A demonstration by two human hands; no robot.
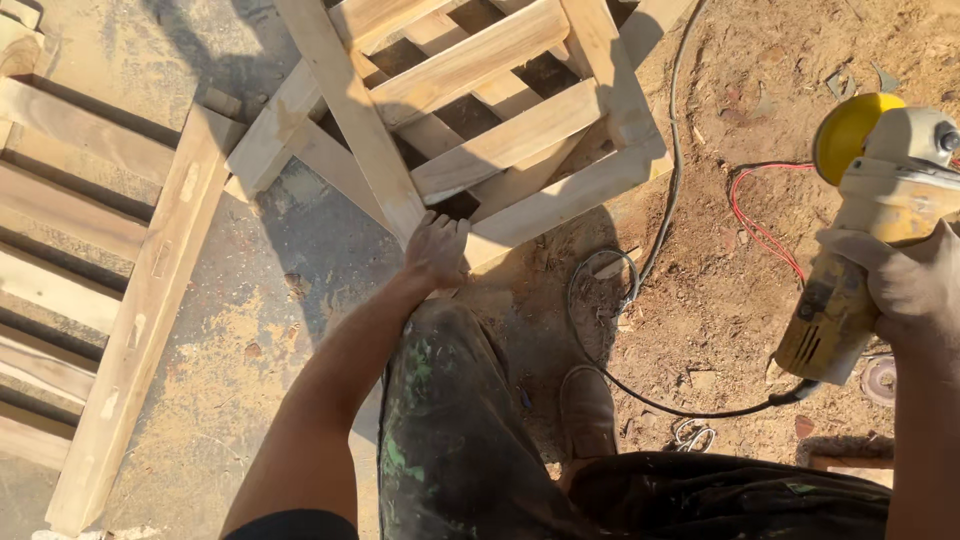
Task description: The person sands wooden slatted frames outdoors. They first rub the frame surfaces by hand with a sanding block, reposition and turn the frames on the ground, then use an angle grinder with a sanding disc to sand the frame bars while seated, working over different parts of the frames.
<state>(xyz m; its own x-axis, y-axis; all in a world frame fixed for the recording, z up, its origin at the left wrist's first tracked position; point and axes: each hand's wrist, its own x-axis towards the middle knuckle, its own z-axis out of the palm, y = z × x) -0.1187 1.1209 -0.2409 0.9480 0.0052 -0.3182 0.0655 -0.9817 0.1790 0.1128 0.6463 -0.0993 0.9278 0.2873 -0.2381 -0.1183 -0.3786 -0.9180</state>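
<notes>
Hand point(437, 250) on rough slatted frame point(480, 130)

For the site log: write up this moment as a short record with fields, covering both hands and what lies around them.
left hand: left hand grips a rail of the wooden frame
right hand: right hand holds the yellow angle grinder, raised off the ground
cable: black cable runs from the grinder across the dirt
nearby: slatted wooden panel lying at the left; red wire on the ground
</notes>
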